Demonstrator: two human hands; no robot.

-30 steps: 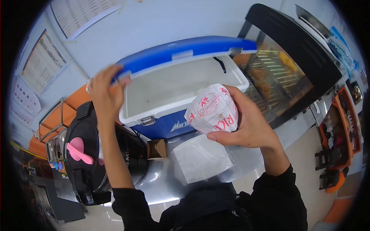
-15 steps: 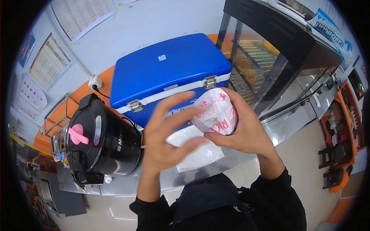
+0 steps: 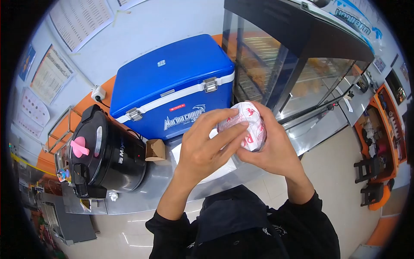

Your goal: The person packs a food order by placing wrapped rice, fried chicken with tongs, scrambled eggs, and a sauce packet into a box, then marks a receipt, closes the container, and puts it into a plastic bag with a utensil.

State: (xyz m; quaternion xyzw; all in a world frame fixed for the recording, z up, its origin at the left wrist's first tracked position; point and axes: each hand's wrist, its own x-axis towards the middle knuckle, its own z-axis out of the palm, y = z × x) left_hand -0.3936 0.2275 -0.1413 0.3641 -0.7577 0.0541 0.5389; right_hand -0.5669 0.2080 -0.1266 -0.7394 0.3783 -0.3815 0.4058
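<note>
A rounded packet of rice, wrapped in white paper with red print, is held up in front of my chest. My right hand cups it from the right, thumb along the lower side. My left hand has its fingers bent over the packet's left face, touching the paper; its thumb is mostly hidden. Below the hands, white sheets lie on the metal counter, partly covered by my left hand.
Behind the hands stands a blue cooler box with metal latches. A black electric pot with a pink scoop on its lid is at left, beside a small cardboard box. At right is a glass display case with fried food inside.
My left hand has moved from apart in the air onto the packet, fingers closing over it. My right hand keeps its hold. The view has shifted, showing the small cardboard box.
</note>
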